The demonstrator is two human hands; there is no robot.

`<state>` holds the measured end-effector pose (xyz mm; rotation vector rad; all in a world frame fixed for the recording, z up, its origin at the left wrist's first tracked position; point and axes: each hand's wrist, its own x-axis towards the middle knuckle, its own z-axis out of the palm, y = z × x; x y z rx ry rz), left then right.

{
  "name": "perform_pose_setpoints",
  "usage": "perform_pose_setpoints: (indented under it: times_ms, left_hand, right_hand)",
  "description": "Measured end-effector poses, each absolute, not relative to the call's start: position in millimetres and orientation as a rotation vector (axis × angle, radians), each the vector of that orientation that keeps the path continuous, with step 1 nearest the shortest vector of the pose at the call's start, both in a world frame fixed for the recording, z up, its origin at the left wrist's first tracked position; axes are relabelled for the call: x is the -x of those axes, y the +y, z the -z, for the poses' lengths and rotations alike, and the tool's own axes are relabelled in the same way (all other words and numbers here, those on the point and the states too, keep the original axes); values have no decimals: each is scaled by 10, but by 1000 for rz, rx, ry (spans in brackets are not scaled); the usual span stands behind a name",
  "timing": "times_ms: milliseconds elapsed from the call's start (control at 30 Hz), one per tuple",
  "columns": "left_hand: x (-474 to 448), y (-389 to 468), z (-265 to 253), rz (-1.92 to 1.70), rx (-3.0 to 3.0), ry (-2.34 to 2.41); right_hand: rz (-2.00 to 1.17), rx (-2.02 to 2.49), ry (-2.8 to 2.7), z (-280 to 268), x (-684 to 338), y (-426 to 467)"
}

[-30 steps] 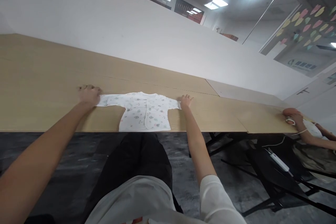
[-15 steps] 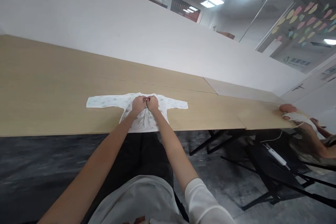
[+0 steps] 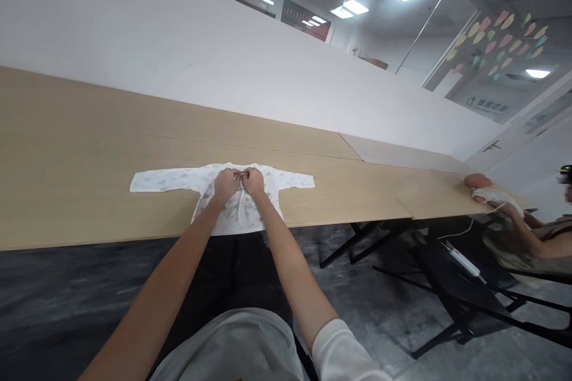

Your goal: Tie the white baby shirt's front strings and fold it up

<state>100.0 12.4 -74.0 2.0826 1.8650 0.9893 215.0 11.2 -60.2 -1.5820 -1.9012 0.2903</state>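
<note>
A small white baby shirt [image 3: 232, 214] with a faint print lies spread on the table, both long sleeves stretched out sideways and its hem at the front edge. My left hand [image 3: 227, 183] pinches the cloth at the top of the front opening, just under the neckline. Close beside it, fingertips almost meeting, my right hand [image 3: 254, 181] is closed on the other side of the opening. The fingers hide whatever small fastening may lie between them.
The long wooden table [image 3: 80, 155] runs along a white wall [image 3: 179, 59] with glass above. Off to the right, a person [image 3: 536, 238] sits by a doll [image 3: 489, 193] in white cloth. A black folding chair [image 3: 460, 280] holding a white power strip [image 3: 465, 263] stands nearer.
Both hands stay at the shirt's front opening, with fingers slightly shifted. The view has turned a little, so the scene sits further left. The seated person on the right shows more now.
</note>
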Motion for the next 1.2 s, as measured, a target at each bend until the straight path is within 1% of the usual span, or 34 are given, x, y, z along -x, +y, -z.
perform_pose_setpoints:
  times_ms: [533,1200]
  left_hand:
    - [-1017,99,758,-934,-2156,1963]
    - [-1004,49,738,-890,-2171,1989]
  right_hand:
    - [-463,1514,-1715,636,-2153,95]
    - [-464,1527,-1726,615,-2159,65]
